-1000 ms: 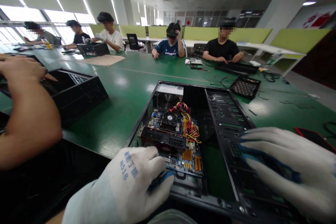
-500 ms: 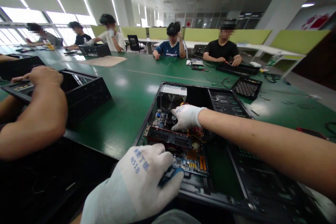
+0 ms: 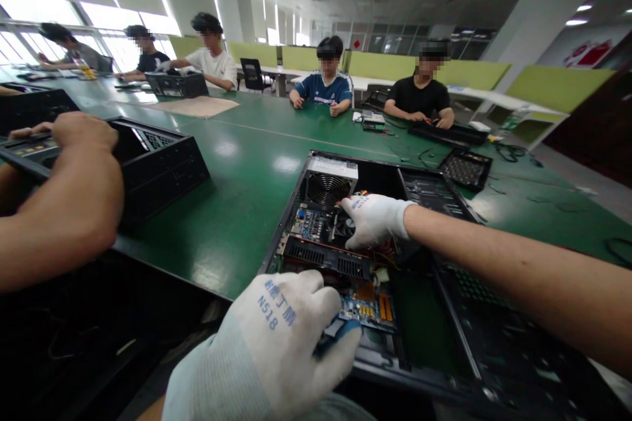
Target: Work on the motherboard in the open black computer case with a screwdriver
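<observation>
An open black computer case point(image 3: 276, 237) lies in front of me, its circuit board point(image 3: 311, 222) showing. My right hand point(image 3: 378, 218), in a white glove, reaches in with thumb and forefinger on either side of a small black cooling fan point(image 3: 349, 225); its other fingers are hidden. Just below that hand, a dark slotted card point(image 3: 328, 256) spans the board. My left hand point(image 3: 291, 329), also gloved, is at the near left edge of the case with its fingers curled inward. What lies between thumb and fingers there is hidden.
Beyond the right hand is the power supply point(image 3: 332, 184) with its round grille. A co-worker's arm point(image 3: 74, 191) and another black case point(image 3: 162, 171) are at the left. Several people sit across the green table point(image 3: 247, 164). A black panel point(image 3: 464, 168) lies behind my case.
My right hand has shifted right within the case, and the small fan has moved with it, uncovering more circuit board. The left hand keeps its curled pose. Across the table, a person has lowered a raised hand.
</observation>
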Available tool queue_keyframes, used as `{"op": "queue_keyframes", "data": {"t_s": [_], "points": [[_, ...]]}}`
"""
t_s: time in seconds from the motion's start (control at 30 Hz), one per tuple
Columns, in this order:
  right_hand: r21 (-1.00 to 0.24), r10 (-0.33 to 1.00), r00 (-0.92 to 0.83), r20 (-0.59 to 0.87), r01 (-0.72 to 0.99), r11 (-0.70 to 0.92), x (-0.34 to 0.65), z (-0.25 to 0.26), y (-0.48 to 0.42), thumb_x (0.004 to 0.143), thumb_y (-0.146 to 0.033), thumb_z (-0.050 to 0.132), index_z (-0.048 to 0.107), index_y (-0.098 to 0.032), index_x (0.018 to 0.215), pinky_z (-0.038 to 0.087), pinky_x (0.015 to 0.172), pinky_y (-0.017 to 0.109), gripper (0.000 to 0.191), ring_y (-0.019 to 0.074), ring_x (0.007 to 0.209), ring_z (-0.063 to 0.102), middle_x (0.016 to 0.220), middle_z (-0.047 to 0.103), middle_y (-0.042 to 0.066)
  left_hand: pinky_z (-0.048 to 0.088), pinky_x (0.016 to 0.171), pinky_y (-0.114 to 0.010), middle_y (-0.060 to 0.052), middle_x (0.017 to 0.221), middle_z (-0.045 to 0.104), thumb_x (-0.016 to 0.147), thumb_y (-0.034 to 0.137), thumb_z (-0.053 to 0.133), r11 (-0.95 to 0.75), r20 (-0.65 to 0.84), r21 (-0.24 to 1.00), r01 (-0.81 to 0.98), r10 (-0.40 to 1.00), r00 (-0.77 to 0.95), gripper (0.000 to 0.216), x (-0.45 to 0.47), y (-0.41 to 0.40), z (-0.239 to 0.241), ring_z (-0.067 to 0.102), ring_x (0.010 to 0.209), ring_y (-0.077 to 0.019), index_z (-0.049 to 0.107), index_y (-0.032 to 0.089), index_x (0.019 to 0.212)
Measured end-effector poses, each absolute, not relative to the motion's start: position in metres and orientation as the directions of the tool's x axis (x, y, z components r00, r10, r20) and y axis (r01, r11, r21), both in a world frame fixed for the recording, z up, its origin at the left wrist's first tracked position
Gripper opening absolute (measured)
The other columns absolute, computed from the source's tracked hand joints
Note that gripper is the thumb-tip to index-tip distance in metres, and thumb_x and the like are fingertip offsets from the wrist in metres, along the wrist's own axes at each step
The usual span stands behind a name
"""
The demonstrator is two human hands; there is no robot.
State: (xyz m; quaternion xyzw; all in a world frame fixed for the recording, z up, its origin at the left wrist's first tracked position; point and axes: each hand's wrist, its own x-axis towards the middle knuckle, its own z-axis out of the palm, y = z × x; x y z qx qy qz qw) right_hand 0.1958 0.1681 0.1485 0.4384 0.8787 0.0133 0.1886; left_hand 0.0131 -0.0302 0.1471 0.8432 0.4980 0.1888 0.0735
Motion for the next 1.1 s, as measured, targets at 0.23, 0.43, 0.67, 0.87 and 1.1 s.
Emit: {"op": "queue_keyframes", "data": {"t_s": [0.23, 0.43, 0.67, 0.87, 1.1], "points": [[0.299, 0.820, -0.479, -0.313, 0.770, 0.564, 0.225, 0.159, 0.165, 0.066, -0.060, 0.072, 0.061, -0.012, 0.129, 0.055, 0.083, 0.041, 0.080, 0.0358, 0.102, 0.072, 0.115, 0.073, 0.020, 0.035, 0.059, -0.034, 0.000, 0.077, 0.061, 0.097, 0.046, 0.052, -0.495, 0.234, 0.324, 0.807, 0.868, 0.438, 0.028, 0.012, -0.031, 0.146, 0.057, 0.064, -0.0183, 0.058, 0.025, 0.079], [0.434, 0.857, -0.443, -0.261, 0.739, 0.515, 0.228, 0.154, 0.178, 0.069, -0.057, 0.072, 0.066, -0.009, 0.123, 0.054, 0.083, 0.043, 0.072, 0.0371, 0.103, 0.072, 0.115, 0.072, 0.024, 0.038, 0.061, -0.034, -0.001, 0.078, 0.062, 0.097, 0.045, 0.052, -0.489, 0.209, 0.316, 0.813, 0.872, 0.443, 0.027, 0.013, -0.030, 0.147, 0.060, 0.068, -0.0197, 0.058, 0.024, 0.080], [0.478, 0.889, -0.378, -0.259, 0.749, 0.458, 0.226, 0.145, 0.201, 0.078, -0.048, 0.070, 0.066, -0.007, 0.128, 0.052, 0.090, 0.047, 0.065, 0.0388, 0.109, 0.070, 0.122, 0.070, 0.027, 0.038, 0.060, -0.033, -0.001, 0.076, 0.062, 0.096, 0.045, 0.051, -0.483, 0.187, 0.299, 0.823, 0.876, 0.445, 0.029, 0.013, -0.030, 0.150, 0.060, 0.065, -0.0189, 0.058, 0.024, 0.077], [0.472, 0.896, -0.337, -0.289, 0.764, 0.440, 0.226, 0.142, 0.213, 0.085, -0.045, 0.066, 0.060, -0.007, 0.140, 0.052, 0.093, 0.046, 0.067, 0.0369, 0.115, 0.068, 0.131, 0.067, 0.026, 0.037, 0.060, -0.033, -0.001, 0.075, 0.061, 0.097, 0.044, 0.050, -0.475, 0.191, 0.296, 0.829, 0.880, 0.436, 0.029, 0.014, -0.029, 0.150, 0.060, 0.066, -0.0181, 0.058, 0.024, 0.077], [0.438, 0.888, -0.354, -0.294, 0.776, 0.454, 0.226, 0.136, 0.226, 0.080, -0.036, 0.073, 0.057, -0.005, 0.142, 0.052, 0.093, 0.042, 0.071, 0.0341, 0.117, 0.068, 0.134, 0.065, 0.027, 0.037, 0.061, -0.033, -0.001, 0.078, 0.061, 0.097, 0.043, 0.050, -0.452, 0.163, 0.282, 0.846, 0.892, 0.422, 0.028, 0.015, -0.030, 0.150, 0.062, 0.068, -0.0190, 0.058, 0.024, 0.078]]}}
